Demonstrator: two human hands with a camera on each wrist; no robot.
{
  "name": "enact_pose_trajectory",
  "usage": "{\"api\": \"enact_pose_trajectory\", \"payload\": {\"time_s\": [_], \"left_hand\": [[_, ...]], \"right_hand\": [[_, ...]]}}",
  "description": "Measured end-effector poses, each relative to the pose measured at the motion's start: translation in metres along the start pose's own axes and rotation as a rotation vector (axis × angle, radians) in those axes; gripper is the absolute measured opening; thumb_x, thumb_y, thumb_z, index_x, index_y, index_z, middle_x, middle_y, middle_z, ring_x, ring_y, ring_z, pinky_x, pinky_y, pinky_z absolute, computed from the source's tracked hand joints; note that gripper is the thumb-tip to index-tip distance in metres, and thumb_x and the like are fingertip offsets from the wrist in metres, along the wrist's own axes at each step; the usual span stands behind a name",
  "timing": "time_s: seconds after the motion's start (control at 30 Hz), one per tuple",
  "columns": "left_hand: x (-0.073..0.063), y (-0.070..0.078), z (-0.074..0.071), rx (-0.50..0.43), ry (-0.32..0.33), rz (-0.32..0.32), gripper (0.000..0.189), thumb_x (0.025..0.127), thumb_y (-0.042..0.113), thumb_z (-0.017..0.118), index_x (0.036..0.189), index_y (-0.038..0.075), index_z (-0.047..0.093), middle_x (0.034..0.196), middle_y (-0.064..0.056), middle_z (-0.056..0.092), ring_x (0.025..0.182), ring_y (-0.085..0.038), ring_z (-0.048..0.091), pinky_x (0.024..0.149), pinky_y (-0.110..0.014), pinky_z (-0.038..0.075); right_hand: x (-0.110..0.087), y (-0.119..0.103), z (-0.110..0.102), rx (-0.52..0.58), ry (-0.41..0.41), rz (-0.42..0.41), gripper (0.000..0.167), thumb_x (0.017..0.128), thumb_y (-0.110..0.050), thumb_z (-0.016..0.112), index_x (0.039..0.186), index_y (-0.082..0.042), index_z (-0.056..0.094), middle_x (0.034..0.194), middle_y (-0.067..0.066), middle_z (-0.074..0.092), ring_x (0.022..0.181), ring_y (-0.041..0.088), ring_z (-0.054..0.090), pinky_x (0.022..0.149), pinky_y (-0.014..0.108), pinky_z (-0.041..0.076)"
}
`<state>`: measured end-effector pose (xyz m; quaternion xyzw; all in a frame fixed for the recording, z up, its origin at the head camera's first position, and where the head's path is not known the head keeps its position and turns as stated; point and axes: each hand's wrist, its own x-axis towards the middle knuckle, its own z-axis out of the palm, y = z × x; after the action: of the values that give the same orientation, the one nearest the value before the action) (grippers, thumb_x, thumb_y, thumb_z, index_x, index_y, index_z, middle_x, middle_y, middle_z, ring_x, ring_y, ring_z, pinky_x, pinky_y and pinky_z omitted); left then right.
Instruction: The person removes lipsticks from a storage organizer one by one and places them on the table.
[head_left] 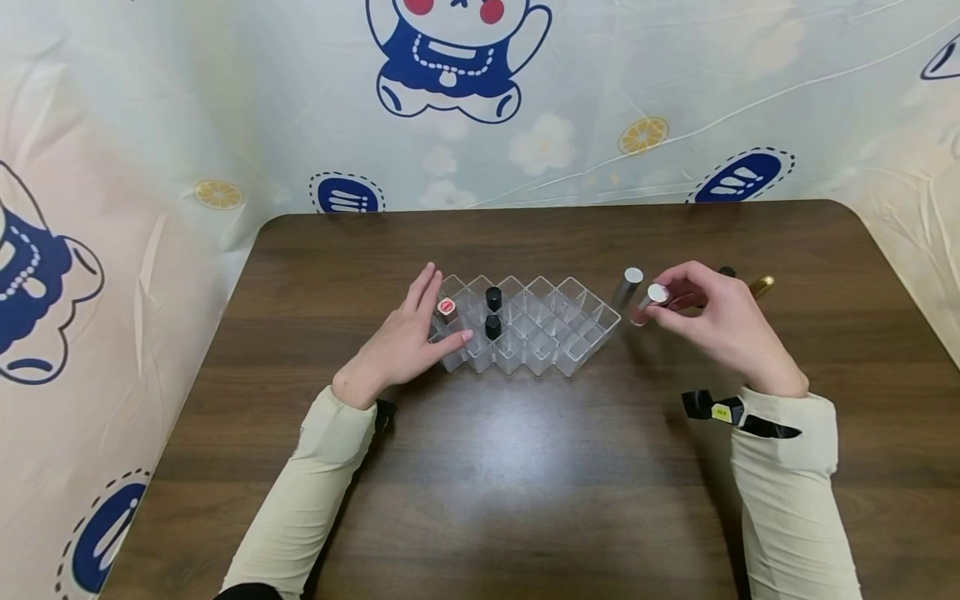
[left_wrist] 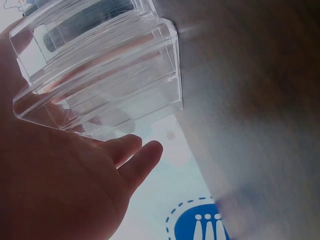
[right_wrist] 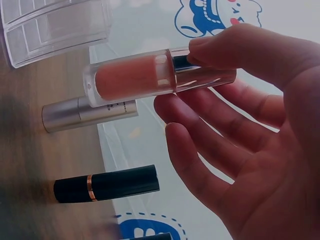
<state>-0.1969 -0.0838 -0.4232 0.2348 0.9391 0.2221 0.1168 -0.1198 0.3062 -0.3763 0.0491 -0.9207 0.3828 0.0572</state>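
Note:
In the head view my right hand holds a lip gloss tube upright, just past the right end of a clear lipstick organizer. The right wrist view shows the thumb and fingers pinching its shiny cap, with the pink clear-walled body below. My left hand lies along the organizer's left end, fingers straight and thumb over the front edge. A lipstick with a red-marked top and two black-capped tubes stand in the organizer's left cells.
A silver tube stands between the organizer and my right hand. Behind that hand are a black lipstick, partly hidden in the head view, and a gold tube. A printed cloth hangs behind the wooden table.

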Motion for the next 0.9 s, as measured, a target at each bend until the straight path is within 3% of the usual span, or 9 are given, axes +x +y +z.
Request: {"api": "enact_pose_trajectory", "payload": {"time_s": [0.3, 0.63, 0.9], "left_hand": [[-0.0008, 0.0008, 0.0000, -0.001, -0.001, 0.000, 0.099, 0.088, 0.073, 0.044, 0.156, 0.019, -0.004, 0.163, 0.002, -0.011, 0.146, -0.031, 0.026, 0.112, -0.059, 0.028], [-0.0001, -0.0003, 0.0004, -0.005, 0.006, -0.001, 0.099, 0.087, 0.072, 0.044, 0.156, 0.020, -0.003, 0.163, 0.004, -0.012, 0.144, -0.032, 0.029, 0.112, -0.058, 0.029], [0.0003, -0.0003, 0.0006, -0.002, 0.007, -0.002, 0.098, 0.088, 0.073, 0.044, 0.156, 0.022, -0.004, 0.163, 0.005, -0.012, 0.145, -0.031, 0.028, 0.112, -0.058, 0.029]], "right_hand": [[0.0001, 0.0034, 0.0018, -0.022, -0.055, -0.003, 0.027, 0.085, -0.020, 0.075, 0.109, -0.014, 0.064, 0.099, 0.005, 0.070, 0.084, 0.000, 0.060, 0.076, 0.012, 0.047], [0.0025, 0.0047, 0.0055, -0.035, -0.109, -0.022, 0.024, 0.086, -0.013, 0.073, 0.108, -0.011, 0.064, 0.099, 0.007, 0.071, 0.088, 0.019, 0.065, 0.077, 0.015, 0.050], [0.0032, 0.0049, 0.0078, -0.042, -0.125, -0.028, 0.024, 0.085, -0.009, 0.072, 0.107, -0.010, 0.065, 0.098, 0.007, 0.071, 0.087, 0.021, 0.066, 0.076, 0.017, 0.051]]}}
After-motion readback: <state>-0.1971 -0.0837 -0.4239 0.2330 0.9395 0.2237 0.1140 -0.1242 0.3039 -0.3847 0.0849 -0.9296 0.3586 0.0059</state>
